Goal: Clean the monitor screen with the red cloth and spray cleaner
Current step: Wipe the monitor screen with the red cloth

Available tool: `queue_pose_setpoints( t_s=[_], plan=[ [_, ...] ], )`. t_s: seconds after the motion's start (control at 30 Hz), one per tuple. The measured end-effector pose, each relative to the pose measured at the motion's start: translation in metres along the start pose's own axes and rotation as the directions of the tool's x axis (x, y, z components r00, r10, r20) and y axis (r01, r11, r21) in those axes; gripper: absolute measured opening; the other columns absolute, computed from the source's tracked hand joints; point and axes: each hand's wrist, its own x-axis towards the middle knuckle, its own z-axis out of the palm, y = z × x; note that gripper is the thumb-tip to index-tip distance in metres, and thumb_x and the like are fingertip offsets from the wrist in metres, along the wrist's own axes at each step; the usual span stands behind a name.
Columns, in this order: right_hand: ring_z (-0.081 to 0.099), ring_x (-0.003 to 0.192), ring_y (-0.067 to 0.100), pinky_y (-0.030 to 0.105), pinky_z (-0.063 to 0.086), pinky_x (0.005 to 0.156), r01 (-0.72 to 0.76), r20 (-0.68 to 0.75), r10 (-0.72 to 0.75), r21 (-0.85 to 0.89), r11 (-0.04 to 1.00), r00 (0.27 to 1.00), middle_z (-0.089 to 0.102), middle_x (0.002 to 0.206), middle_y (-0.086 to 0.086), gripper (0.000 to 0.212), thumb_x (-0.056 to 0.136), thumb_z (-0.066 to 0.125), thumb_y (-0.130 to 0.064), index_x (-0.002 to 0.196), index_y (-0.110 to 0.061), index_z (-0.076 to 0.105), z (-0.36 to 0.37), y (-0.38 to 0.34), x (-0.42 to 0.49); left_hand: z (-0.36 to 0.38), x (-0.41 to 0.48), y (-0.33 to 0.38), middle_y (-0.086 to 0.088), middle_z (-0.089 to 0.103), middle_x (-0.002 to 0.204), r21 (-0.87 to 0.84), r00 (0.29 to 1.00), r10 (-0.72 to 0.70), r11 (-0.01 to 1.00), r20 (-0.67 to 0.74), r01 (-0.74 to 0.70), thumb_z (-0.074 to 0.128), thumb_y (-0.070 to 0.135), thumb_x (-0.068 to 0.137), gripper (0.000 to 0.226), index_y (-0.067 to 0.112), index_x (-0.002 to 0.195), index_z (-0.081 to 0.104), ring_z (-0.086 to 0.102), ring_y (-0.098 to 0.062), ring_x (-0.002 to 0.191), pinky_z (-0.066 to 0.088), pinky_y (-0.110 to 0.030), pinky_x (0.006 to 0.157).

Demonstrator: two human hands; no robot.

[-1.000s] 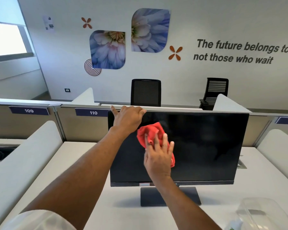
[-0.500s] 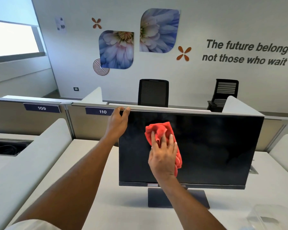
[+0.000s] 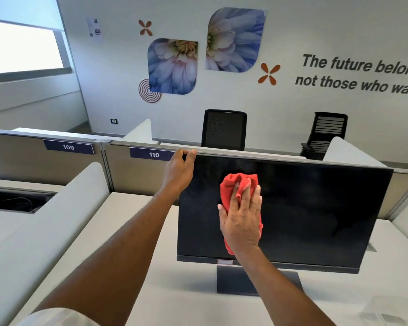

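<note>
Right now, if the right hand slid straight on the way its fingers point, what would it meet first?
The right hand points up the monitor; the bunched red cloth lies directly ahead, then bare glass to the top edge. Nothing else seems to block it.

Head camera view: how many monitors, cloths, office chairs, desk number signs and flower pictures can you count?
Monitor: 1
Red cloth: 1
Office chairs: 2
Desk number signs: 2
Flower pictures: 2
Total: 8
</note>
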Motion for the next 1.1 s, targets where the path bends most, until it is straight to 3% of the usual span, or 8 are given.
queue_pose_setpoints(
  t_s=[0.17,0.37,0.47,0.67,0.87,0.93,1.0,1.1],
  plan=[
    [0.022,0.144,0.048,0.056,0.026,0.117,0.157,0.018,-0.157,-0.024,0.987,0.987,0.022,0.159,0.019,0.075,0.093,0.057,-0.031,0.156,-0.020,0.018,0.009,-0.010,-0.009,-0.003,0.002,-0.005,0.005,0.055,0.070,-0.096,1.000,-0.013,0.995,-0.013,0.011,0.036,0.050,0.100,0.046,0.013,0.082,0.055,0.048,-0.009,0.064,0.036,-0.029,0.057],
    [0.027,0.141,0.051,0.058,0.026,0.115,-0.189,-0.054,0.187,-0.025,0.982,0.981,0.031,0.152,0.031,0.068,0.093,0.058,-0.022,0.152,-0.008,0.029,0.002,0.016,-0.003,-0.005,0.004,-0.012,-0.009,0.065,0.085,-0.195,0.991,-0.123,0.972,0.049,0.130,0.033,0.059,0.098,0.063,0.003,0.095,0.063,0.056,-0.016,0.076,0.043,-0.033,0.067],
    [0.025,0.142,0.051,0.057,0.027,0.116,-0.212,-0.045,0.212,0.010,0.977,0.976,0.029,0.153,0.031,0.067,0.094,0.057,-0.021,0.152,-0.004,0.027,0.002,0.009,-0.003,-0.002,0.005,-0.011,-0.003,0.065,0.084,-0.209,0.987,-0.155,0.965,0.034,0.158,0.033,0.059,0.098,0.058,0.009,0.092,0.063,0.057,-0.014,0.077,0.045,-0.029,0.067],
    [0.017,0.145,0.050,0.055,0.022,0.118,0.078,0.001,-0.078,0.057,0.995,0.997,0.024,0.157,0.025,0.070,0.093,0.054,-0.021,0.153,-0.005,0.022,0.011,-0.043,-0.012,-0.001,0.004,-0.007,-0.004,0.062,0.077,-0.198,0.986,-0.164,0.967,0.003,0.162,0.034,0.058,0.098,0.060,0.006,0.092,0.062,0.054,-0.014,0.070,0.042,-0.033,0.063],
    [0.006,0.150,0.037,0.050,0.010,0.119,0.426,0.074,-0.431,0.073,0.902,0.899,0.007,0.164,0.010,0.066,0.099,0.045,-0.023,0.156,-0.016,0.013,0.023,-0.069,-0.023,-0.005,0.002,-0.011,0.001,0.067,0.085,-0.220,0.981,-0.185,0.956,0.057,0.193,0.035,0.062,0.096,0.050,0.022,0.086,0.065,0.061,-0.013,0.081,0.047,-0.029,0.065],
    [0.010,0.149,0.039,0.051,0.016,0.120,0.378,0.051,-0.379,0.039,0.925,0.924,0.013,0.163,0.013,0.061,0.098,0.042,-0.016,0.155,-0.014,0.019,0.021,-0.061,-0.016,-0.009,0.003,-0.011,0.000,0.069,0.086,-0.237,0.981,-0.178,0.952,0.082,0.193,0.038,0.062,0.095,0.053,0.018,0.088,0.067,0.062,-0.014,0.080,0.047,-0.032,0.070],
    [0.022,0.145,0.045,0.053,0.025,0.118,0.169,-0.016,-0.169,0.023,0.985,0.985,0.027,0.157,0.021,0.062,0.090,0.043,-0.006,0.151,-0.008,0.032,0.014,-0.048,-0.005,-0.010,0.005,-0.009,-0.005,0.067,0.087,-0.245,0.979,-0.172,0.950,0.110,0.195,0.040,0.061,0.095,0.059,0.008,0.094,0.067,0.060,-0.017,0.081,0.047,-0.035,0.073],
    [0.030,0.140,0.050,0.053,0.028,0.116,-0.096,-0.059,0.097,0.024,0.995,0.994,0.035,0.151,0.028,0.059,0.090,0.045,-0.001,0.149,-0.003,0.035,0.006,-0.021,0.005,-0.009,0.006,-0.008,0.001,0.070,0.090,-0.244,0.975,-0.185,0.947,0.125,0.211,0.038,0.061,0.096,0.048,0.023,0.087,0.066,0.063,-0.012,0.086,0.047,-0.028,0.068]
  ],
)
